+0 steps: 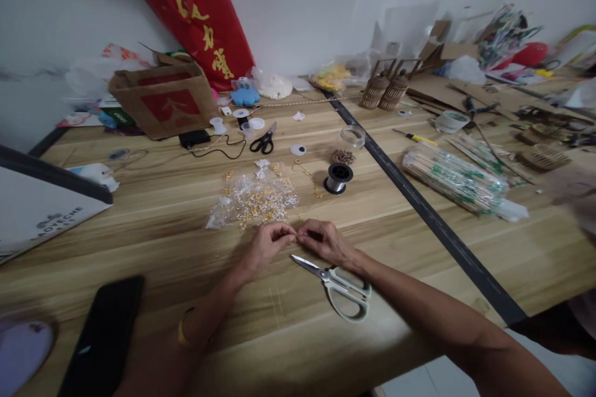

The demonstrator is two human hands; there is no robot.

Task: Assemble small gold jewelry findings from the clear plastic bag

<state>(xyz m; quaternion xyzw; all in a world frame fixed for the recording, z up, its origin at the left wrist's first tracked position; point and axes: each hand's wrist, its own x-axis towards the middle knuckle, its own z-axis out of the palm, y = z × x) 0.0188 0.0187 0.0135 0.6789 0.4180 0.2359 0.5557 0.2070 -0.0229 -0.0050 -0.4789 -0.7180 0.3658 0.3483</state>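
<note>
My left hand [266,248] and my right hand [325,242] meet above the table, each in a pinch with the fingertips almost touching. Whatever lies between the fingers is too small to make out. Just below them rest scissors with pale handles [345,291], blades pointing up to the left. Beyond my left hand spreads a heap of small gold and silver charms [263,201], partly on clear plastic bags. A spool of fine wire [338,178] stands farther off to the right, with a thin gold chain [307,175] lying beside it.
A glass jar of beads [347,146] and black scissors [264,139] lie behind the spool. A phone [105,335] rests at lower left, near a white box [46,211]. Wrapped sticks [456,177] lie right of a dark strip [419,211]. A paper bag [167,102] stands behind.
</note>
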